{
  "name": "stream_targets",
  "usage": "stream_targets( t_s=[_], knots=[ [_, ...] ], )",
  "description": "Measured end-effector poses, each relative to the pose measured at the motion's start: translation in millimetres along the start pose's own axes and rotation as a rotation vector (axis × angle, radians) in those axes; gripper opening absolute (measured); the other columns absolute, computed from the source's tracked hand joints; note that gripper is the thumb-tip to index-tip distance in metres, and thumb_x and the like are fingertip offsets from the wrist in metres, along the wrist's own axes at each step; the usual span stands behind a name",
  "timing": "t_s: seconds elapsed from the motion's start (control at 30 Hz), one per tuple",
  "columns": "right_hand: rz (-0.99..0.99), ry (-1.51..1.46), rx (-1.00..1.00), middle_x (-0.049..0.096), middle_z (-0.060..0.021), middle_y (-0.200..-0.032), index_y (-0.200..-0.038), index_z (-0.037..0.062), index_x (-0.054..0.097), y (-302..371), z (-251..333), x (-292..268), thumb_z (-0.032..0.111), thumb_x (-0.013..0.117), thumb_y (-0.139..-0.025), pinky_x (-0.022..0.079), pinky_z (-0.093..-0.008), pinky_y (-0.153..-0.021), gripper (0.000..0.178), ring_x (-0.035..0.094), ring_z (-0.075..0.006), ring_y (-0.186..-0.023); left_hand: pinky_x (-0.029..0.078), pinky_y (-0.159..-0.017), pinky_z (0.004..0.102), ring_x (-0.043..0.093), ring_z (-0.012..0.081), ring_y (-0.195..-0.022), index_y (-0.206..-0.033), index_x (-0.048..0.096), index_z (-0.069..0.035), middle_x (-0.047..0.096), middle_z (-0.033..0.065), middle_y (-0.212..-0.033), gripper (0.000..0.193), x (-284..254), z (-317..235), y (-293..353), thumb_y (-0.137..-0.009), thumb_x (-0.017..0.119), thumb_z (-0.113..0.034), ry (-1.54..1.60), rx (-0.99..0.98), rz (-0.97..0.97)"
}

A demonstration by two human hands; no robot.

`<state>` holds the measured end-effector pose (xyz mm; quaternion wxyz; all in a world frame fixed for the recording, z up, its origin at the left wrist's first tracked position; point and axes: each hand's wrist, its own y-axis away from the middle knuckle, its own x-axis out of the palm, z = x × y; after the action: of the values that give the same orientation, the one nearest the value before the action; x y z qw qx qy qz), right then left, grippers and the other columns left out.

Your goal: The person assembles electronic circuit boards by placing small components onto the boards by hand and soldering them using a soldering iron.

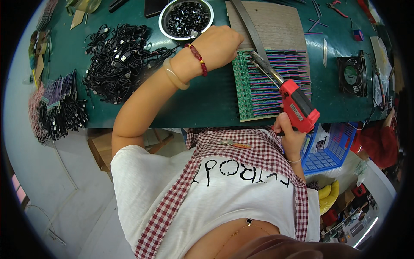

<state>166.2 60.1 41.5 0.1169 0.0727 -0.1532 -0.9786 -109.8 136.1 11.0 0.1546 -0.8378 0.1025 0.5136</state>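
Observation:
My left hand (217,46) reaches over the far left corner of a green circuit board panel (243,97). Its fingers are closed, and what they hold, if anything, is hidden. Rows of thin coloured wires (284,86) run rightward from the panel, which lies on a wooden board (280,26). In my right hand (290,134) is a red and black soldering gun (297,105), gripped by its handle. The gun's metal tip points at the panel's far edge, close to the left fingers. A flat metal bar (250,26) lies across the wooden board, ending near the tip.
Left on the green table (198,103) lies a heap of black USB cables (123,64). A metal bowl (211,21) of small black parts stands behind my left wrist. To the right are a black fan (351,75) and red pliers (337,8). A blue basket (330,151) sits below the table edge.

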Motion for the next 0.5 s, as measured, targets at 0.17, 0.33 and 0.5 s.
stream_targets(
  t_s=[0.17,0.33,0.5],
  knots=[
    [0.003,-0.034,-0.012,0.055,-0.0018,-0.060,-0.081,0.0013,0.056,0.0,2.2,1.1,0.014,0.066,-0.081,0.040,-0.0226,-0.048,0.016,0.052,-0.0087,-0.051,0.047,-0.060,0.0412,0.058,0.0344,-0.065,-0.069,0.054,0.000,0.056,0.0166,-0.064,0.005,1.0,0.3,0.3,-0.070,0.055,-0.005,0.000,0.007,-0.014],
    [0.005,-0.044,-0.020,0.053,-0.0019,-0.059,-0.080,0.0008,0.055,-0.3,2.4,2.3,0.012,0.064,-0.082,0.039,-0.0231,-0.048,0.015,0.051,-0.0091,-0.050,0.047,-0.061,0.0413,0.058,0.0344,-0.065,-0.069,0.054,0.000,0.057,0.0164,-0.064,0.004,-0.4,-0.7,0.7,-0.070,0.055,-0.004,0.007,-0.017,0.005],
    [-0.009,-0.047,-0.034,0.052,-0.0020,-0.059,-0.084,-0.0004,0.055,1.7,3.9,0.3,0.010,0.063,-0.082,0.039,-0.0232,-0.047,0.013,0.050,-0.0093,-0.050,0.047,-0.062,0.0414,0.058,0.0343,-0.066,-0.069,0.054,-0.001,0.057,0.0163,-0.064,0.004,1.1,-0.1,0.4,-0.069,0.055,-0.004,0.012,-0.023,0.009]
  ],
)
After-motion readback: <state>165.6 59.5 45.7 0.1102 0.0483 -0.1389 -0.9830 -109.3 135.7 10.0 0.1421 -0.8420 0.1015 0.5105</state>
